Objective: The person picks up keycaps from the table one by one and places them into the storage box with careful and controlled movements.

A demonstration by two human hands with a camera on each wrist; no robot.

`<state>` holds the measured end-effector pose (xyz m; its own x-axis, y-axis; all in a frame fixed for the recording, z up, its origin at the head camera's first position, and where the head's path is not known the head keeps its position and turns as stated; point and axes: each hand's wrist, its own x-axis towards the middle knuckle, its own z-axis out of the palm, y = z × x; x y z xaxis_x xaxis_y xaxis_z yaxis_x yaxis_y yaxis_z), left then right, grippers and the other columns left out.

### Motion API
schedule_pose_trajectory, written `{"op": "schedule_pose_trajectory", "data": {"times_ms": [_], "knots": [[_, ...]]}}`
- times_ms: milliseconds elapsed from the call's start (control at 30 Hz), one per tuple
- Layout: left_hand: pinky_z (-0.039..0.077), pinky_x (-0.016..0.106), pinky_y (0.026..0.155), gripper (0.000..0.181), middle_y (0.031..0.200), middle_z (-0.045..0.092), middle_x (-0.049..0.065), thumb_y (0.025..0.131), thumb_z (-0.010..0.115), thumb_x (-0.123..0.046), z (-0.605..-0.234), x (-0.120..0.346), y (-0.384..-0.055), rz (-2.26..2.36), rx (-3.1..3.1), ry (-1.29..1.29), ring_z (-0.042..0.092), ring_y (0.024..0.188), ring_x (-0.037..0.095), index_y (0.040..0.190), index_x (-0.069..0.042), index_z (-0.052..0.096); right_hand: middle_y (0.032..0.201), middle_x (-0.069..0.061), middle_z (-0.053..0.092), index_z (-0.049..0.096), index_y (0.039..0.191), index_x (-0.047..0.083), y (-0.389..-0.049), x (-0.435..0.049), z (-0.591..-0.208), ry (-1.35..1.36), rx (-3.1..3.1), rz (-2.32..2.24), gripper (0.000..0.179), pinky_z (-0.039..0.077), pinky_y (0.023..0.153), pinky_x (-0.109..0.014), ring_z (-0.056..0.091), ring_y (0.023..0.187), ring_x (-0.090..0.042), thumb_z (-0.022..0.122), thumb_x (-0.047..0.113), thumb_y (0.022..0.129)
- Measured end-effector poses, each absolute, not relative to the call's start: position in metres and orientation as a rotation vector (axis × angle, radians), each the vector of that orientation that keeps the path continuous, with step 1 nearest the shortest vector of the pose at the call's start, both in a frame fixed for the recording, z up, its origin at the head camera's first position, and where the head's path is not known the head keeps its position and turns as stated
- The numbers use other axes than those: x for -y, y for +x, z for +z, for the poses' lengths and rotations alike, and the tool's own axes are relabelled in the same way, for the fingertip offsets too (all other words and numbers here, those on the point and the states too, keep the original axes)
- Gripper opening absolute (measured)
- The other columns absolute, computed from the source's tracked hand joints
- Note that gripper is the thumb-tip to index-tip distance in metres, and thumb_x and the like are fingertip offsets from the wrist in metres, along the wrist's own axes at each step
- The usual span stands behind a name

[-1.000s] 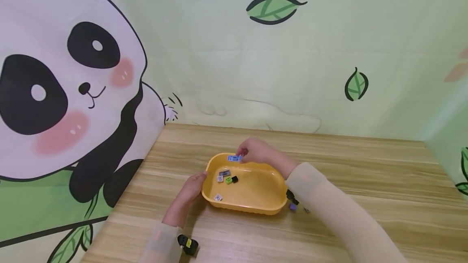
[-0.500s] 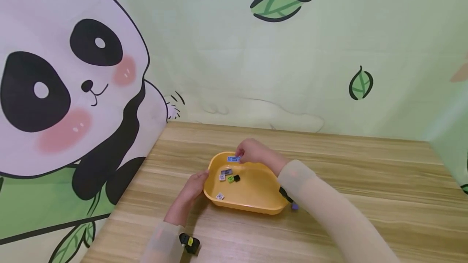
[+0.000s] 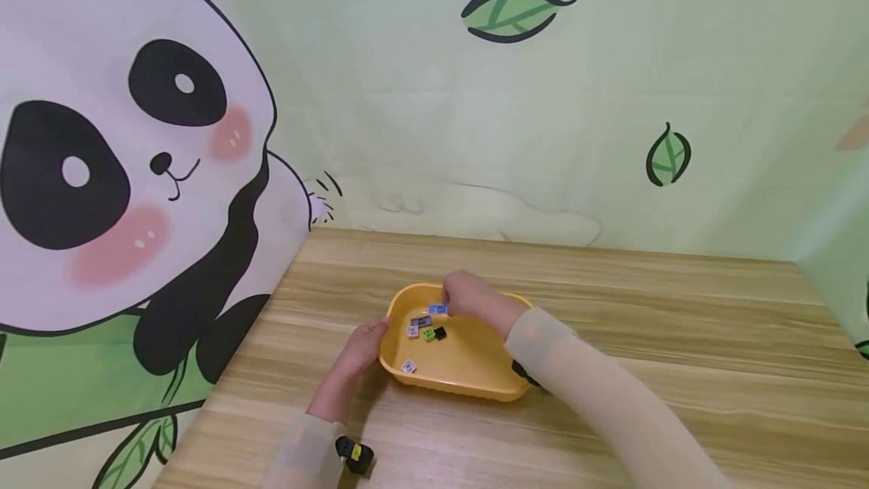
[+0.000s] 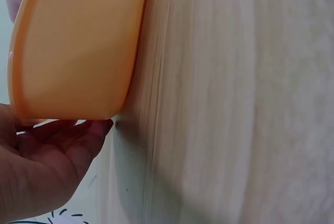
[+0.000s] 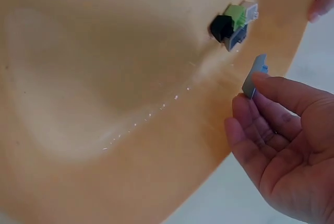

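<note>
My right hand pinches a small blue rectangular block piece between thumb and fingers. It is over the far left part of a yellow plastic tray. In the right wrist view the piece looks blue-grey, with small studs on one side. My left hand grips the tray's left end; in the left wrist view its fingers lie against the outer wall. Inside the tray sit a grey piece, a white piece, a green piece, a black piece and another white piece.
The tray stands on a wood-grain table. Behind it hangs a pale green backdrop with a panda and leaves. A black wrist camera sits by the left sleeve. The right forearm hides the tray's right end.
My right hand has lowered the blue piece from the level of the far rim into the tray, towards the grey piece. The left hand keeps its hold on the tray.
</note>
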<state>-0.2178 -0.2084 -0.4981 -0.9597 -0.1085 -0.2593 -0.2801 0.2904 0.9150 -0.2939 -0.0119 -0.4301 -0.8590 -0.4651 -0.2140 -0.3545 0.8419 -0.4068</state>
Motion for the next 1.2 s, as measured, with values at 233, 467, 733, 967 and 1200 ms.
{"op": "schedule_pose_trajectory", "data": {"times_ms": [233, 467, 733, 967, 1200], "knots": [[0.055, 0.028, 0.076, 0.046, 0.1, 0.069, 0.028, 0.11, 0.038, -0.02, -0.499, 0.204, -0.216, 1.741, -2.481, -0.421, 0.065, 0.085, 0.023, 0.121, 0.017, 0.063, 0.094, -0.011, 0.073, 0.07, 0.095, 0.002, -0.29, 0.016, -0.437, -0.584, -2.774, -0.428, 0.009, 0.056, 0.076, -0.031, 0.058, 0.077, -0.019, 0.072, -0.001, 0.087], [0.048, 0.022, 0.062, 0.044, 0.079, 0.064, 0.016, 0.108, 0.041, -0.019, -0.501, 0.202, -0.218, 1.781, -2.532, -0.448, 0.054, 0.067, 0.012, 0.102, 0.016, 0.067, 0.1, -0.012, 0.07, 0.067, 0.106, 0.002, -0.289, 0.022, -0.44, -0.564, -2.813, -0.296, 0.012, 0.057, 0.082, -0.033, 0.056, 0.08, -0.02, 0.068, 0.005, 0.094], [0.05, 0.022, 0.065, 0.043, 0.094, 0.068, 0.028, 0.108, 0.041, -0.017, -0.5, 0.199, -0.216, 1.794, -2.544, -0.449, 0.059, 0.073, 0.015, 0.116, 0.018, 0.066, 0.093, -0.008, 0.069, 0.068, 0.103, 0.005, -0.288, 0.027, -0.444, -0.602, -2.839, -0.155, 0.019, 0.058, 0.074, -0.031, 0.057, 0.076, -0.017, 0.073, 0.021, 0.095], [0.048, 0.021, 0.063, 0.043, 0.082, 0.065, 0.016, 0.108, 0.041, -0.018, -0.5, 0.201, -0.217, 1.776, -2.529, -0.429, 0.055, 0.069, 0.012, 0.107, 0.016, 0.068, 0.099, -0.008, 0.071, 0.069, 0.105, 0.007, -0.287, 0.032, -0.447, -0.61, -2.833, -0.038, 0.01, 0.061, 0.082, -0.034, 0.061, 0.083, -0.017, 0.067, 0.012, 0.097], [0.048, 0.021, 0.063, 0.043, 0.082, 0.066, 0.016, 0.108, 0.041, -0.018, -0.502, 0.205, -0.218, 1.775, -2.518, -0.421, 0.056, 0.068, 0.011, 0.11, 0.016, 0.067, 0.104, -0.009, 0.072, 0.07, 0.105, 0.007, -0.286, 0.037, -0.447, -0.615, -2.818, -0.021, 0.011, 0.061, 0.085, -0.035, 0.064, 0.09, -0.019, 0.062, 0.006, 0.098]]}}
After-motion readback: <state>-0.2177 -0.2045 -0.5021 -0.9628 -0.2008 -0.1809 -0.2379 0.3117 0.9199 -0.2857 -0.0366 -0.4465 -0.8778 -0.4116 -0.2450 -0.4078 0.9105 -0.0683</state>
